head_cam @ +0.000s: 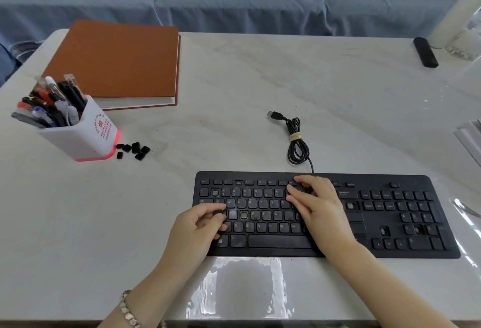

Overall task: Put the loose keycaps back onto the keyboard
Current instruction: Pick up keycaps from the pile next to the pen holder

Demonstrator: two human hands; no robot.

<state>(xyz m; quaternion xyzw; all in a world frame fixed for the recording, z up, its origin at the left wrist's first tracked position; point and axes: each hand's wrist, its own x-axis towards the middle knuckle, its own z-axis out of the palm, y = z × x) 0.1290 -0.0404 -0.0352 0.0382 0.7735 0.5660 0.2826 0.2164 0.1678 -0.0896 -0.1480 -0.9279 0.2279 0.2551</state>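
A black keyboard (364, 223) lies on the white table near its front edge, with several bare key sockets, such as one in the home row (244, 215). My left hand (197, 228) pinches a black keycap (218, 213) over the keyboard's left end. Over the upper middle keys, my right hand (316, 205) presses its fingertips down on a dark keycap (303, 189). Several loose black keycaps (133, 150) lie in a small pile to the far left, beside the pen holder.
A white pen holder (86, 136) full of pens stands at the left, an orange notebook (117, 62) behind it. The keyboard's coiled USB cable (296, 143) lies behind the keyboard. A black oblong object (425, 52) sits at the back right.
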